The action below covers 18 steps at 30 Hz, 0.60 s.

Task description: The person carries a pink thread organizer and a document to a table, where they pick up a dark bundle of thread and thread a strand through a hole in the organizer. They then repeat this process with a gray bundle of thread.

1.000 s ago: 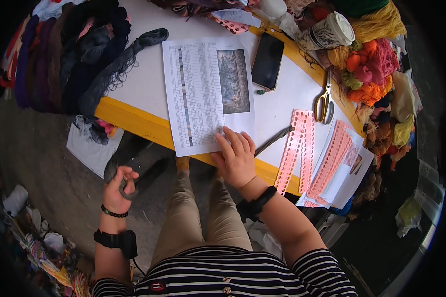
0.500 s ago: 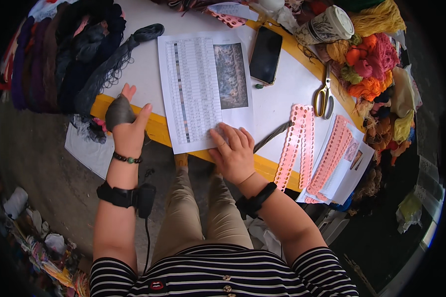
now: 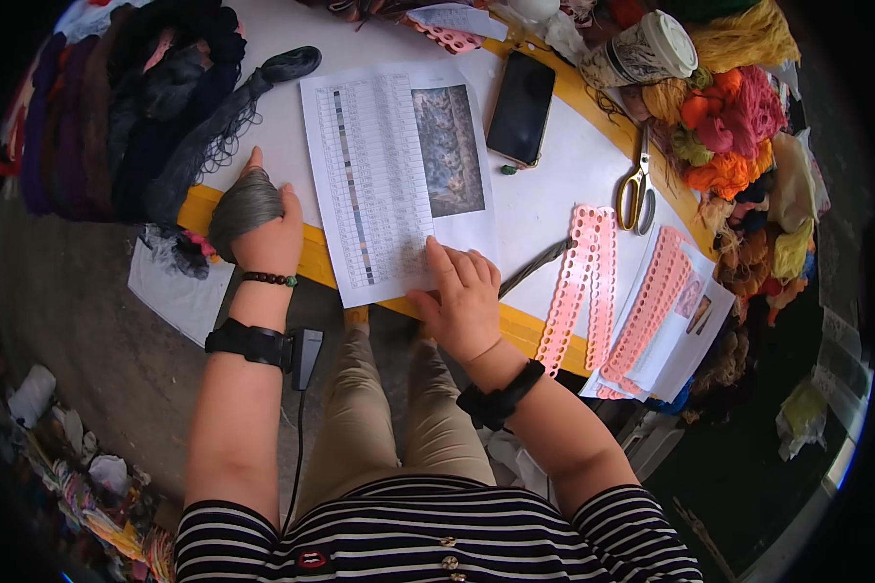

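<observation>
Head view: your right hand (image 3: pixel 465 299), loosely spread, touches the sheet (image 3: pixel 379 185) at five o'clock; left hand (image 3: pixel 270 245) (grip unclear under yarn (image 3: pixel 246 207)) at nine.

A sleek grey hank of yarn (image 3: pixel 246 209) bunches over the left hand (image 3: pixel 270 241) at nine o'clock of a printed white sheet (image 3: pixel 360 194). The sheet lies flat, its top tipped toward eleven o'clock, bearing a gridded table, colour swatches and a dark picture at two o'clock; the right hand (image 3: pixel 465 306) rests at five.
</observation>
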{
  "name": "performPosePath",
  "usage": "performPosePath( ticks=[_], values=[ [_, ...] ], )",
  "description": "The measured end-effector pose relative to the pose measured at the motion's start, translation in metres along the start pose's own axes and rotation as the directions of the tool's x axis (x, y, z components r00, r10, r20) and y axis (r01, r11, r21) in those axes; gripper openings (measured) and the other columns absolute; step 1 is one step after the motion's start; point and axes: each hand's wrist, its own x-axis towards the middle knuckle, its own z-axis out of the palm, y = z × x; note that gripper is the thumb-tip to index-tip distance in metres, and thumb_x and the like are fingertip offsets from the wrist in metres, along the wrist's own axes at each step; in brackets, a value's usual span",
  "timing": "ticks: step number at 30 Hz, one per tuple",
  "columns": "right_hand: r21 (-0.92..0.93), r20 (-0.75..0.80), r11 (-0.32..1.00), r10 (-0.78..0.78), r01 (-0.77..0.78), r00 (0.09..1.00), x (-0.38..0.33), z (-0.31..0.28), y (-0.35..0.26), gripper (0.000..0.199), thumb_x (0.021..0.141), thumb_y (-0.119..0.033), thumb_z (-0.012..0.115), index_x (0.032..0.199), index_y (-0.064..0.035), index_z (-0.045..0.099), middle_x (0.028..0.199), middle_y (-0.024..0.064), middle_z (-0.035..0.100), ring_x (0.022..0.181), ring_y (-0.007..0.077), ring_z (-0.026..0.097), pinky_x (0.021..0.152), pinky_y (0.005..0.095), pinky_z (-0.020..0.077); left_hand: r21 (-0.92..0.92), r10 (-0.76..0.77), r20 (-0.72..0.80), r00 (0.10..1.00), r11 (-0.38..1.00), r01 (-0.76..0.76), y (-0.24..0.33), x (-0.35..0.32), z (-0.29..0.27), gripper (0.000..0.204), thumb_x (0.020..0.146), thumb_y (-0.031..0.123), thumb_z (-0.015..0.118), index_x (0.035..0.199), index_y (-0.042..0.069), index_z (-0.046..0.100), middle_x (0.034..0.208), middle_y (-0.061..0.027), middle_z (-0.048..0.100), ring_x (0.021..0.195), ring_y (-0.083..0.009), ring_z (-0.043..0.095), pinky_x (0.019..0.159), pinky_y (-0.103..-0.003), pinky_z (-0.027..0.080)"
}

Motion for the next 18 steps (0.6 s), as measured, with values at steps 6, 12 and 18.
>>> performPosePath(
  ticks=[6, 12, 18],
  values=[
    [0.136, -0.047, 0.983, 0.128, -0.120, 0.991, -0.006, 0.013, -0.002, 0.081, 0.074, -0.015, 0.077, 0.146, -0.0029, 0.040, 0.121, 0.0132, 0.059, 0.115, 0.0329, 0.053, 0.109, 0.0520, 0.0338, 0.063, 0.047, -0.006, 0.999, 0.997, -0.047, -0.007, -0.003, 0.008, 0.049, 0.088, 0.024, 0.062, 0.134, 0.007, 0.057, 0.117, -0.0184, 0.067, 0.101, -0.0333, 0.066, 0.089, -0.042, 0.051],
    [0.171, -0.082, 0.980, 0.122, -0.107, 0.989, -0.008, 0.017, -0.001, 0.082, 0.074, -0.013, 0.077, 0.146, -0.0033, 0.039, 0.119, 0.0146, 0.059, 0.115, 0.0347, 0.052, 0.109, 0.0527, 0.0330, 0.054, 0.060, 0.007, 0.998, 0.997, -0.060, -0.005, -0.003, 0.010, 0.062, 0.084, 0.037, 0.072, 0.132, 0.002, 0.056, 0.133, -0.0141, 0.059, 0.118, -0.0297, 0.059, 0.099, -0.039, 0.048],
    [0.110, -0.071, 0.993, 0.061, -0.053, 0.996, -0.007, 0.017, 0.004, 0.072, 0.077, -0.018, 0.076, 0.140, -0.0016, 0.045, 0.128, 0.0127, 0.059, 0.117, 0.0327, 0.054, 0.109, 0.0520, 0.0339, 0.094, -0.001, 0.089, 0.996, 0.996, -0.007, -0.003, -0.001, 0.010, 0.071, 0.077, 0.043, 0.078, 0.130, 0.001, 0.056, 0.143, -0.0094, 0.052, 0.126, -0.0259, 0.054, 0.102, -0.037, 0.047]
  ],
)
